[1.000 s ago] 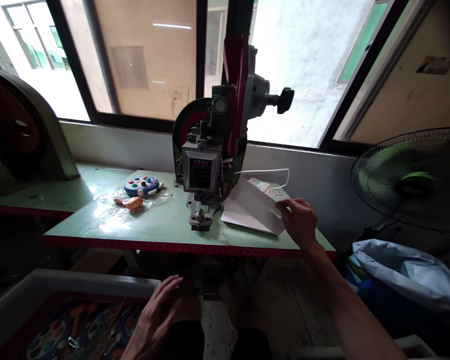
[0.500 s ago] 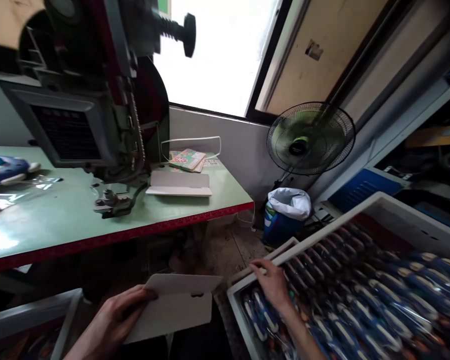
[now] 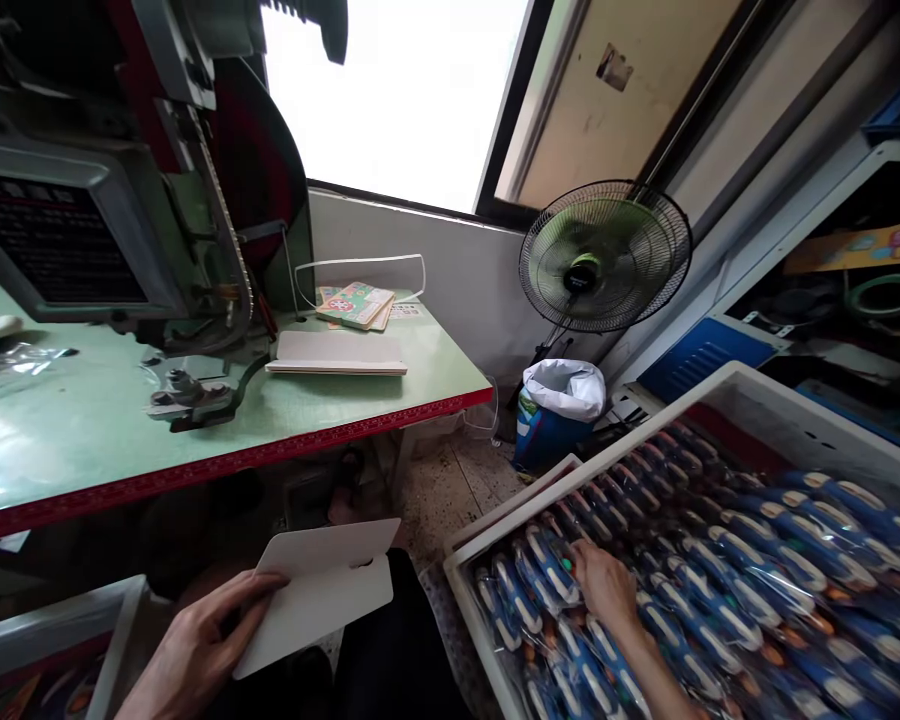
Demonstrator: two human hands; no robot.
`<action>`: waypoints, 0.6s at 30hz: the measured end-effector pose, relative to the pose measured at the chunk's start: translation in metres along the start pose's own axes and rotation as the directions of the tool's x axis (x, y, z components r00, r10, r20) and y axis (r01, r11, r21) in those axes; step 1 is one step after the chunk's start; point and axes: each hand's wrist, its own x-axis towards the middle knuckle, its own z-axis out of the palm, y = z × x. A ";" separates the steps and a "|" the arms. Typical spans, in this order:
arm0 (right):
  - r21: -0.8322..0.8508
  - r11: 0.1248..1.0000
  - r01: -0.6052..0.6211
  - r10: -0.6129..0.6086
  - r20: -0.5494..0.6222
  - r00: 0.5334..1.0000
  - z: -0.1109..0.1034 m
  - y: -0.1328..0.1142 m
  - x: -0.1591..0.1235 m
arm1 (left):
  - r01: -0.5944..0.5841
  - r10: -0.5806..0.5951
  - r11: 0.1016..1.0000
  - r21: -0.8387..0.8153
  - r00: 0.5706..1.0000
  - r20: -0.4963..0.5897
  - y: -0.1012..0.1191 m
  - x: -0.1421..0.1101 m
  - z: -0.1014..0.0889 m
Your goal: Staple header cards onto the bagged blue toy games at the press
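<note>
My left hand (image 3: 195, 640) grips a white folded card (image 3: 319, 590) with a small slot hole, held low over my lap. My right hand (image 3: 606, 585) reaches into a white crate (image 3: 765, 405) on my right, its fingers closed down among several blue toys wrapped in clear bags (image 3: 720, 590). Whether the fingers grip one of the toys is hidden. A stack of the same white cards (image 3: 337, 353) lies on the green table (image 3: 195, 425) beside the base of a press machine (image 3: 120, 200).
Colourful printed cards (image 3: 356, 303) lie at the table's back corner. A standing fan (image 3: 604, 255) and a bin lined with a white bag (image 3: 559, 410) stand on the floor to the right. Shelving (image 3: 870, 290) rises behind the crate. Another crate's edge (image 3: 52, 640) sits at lower left.
The view swung from the table to the right. My right hand left the card stack and went into the toy crate, then deeper. My left hand now holds a white card.
</note>
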 end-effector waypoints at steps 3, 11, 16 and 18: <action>-0.006 0.999 0.043 -0.043 0.022 0.999 -0.041 0.003 0.003 | -0.021 0.022 1.000 0.015 0.999 -0.028 0.003 0.001 0.008; 0.790 0.613 0.018 -0.173 0.112 0.979 -0.139 -0.060 -0.031 | -0.069 0.066 0.996 0.062 0.996 0.063 0.042 -0.021 0.077; 0.954 -0.126 -0.273 -0.087 0.264 0.961 -0.140 -0.150 -0.070 | -0.152 0.157 0.988 -0.040 0.961 0.228 0.069 -0.041 0.099; 0.882 -0.320 -0.347 -0.115 0.327 0.938 -0.135 -0.190 -0.085 | -0.143 0.158 0.985 -0.096 0.972 0.172 0.074 -0.041 0.099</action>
